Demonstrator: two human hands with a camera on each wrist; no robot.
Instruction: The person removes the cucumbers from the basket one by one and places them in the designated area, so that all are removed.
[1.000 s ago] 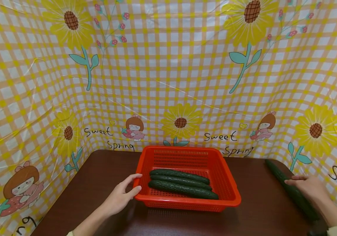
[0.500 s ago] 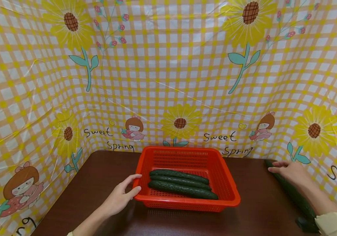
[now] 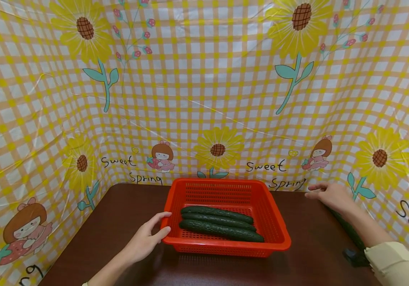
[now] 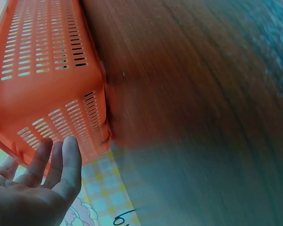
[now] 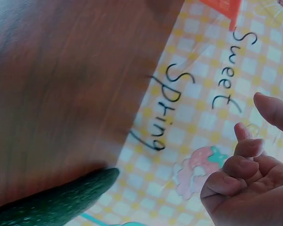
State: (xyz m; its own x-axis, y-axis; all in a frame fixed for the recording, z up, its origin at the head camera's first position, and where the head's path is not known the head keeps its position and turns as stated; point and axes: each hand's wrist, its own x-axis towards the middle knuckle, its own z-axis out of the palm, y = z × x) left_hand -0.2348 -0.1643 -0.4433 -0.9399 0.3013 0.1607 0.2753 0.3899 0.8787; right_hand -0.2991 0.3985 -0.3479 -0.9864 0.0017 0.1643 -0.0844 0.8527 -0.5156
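Observation:
A red slotted basket (image 3: 272,218) (image 4: 47,70) stands mid-table with three dark green cucumbers (image 3: 218,224) lying side by side in it. My left hand (image 3: 147,238) (image 4: 47,179) rests with straight fingers against the basket's front left corner, thumb by the rim. Another long cucumber (image 3: 349,229) (image 5: 61,202) lies on the table at the far right, partly hidden by my right forearm. Over its far end, near the back wall, my right hand (image 3: 327,194) (image 5: 250,179) hovers with loosely curled fingers, holding nothing.
The dark brown table (image 3: 125,214) is walled on three sides by a yellow checked sunflower sheet (image 3: 204,99). A small dark object (image 3: 355,258) sits by my right sleeve near the front right edge.
My right hand has lifted off the middle of the loose cucumber and travelled back and left to its far end by the wall. The left hand and basket have not moved.

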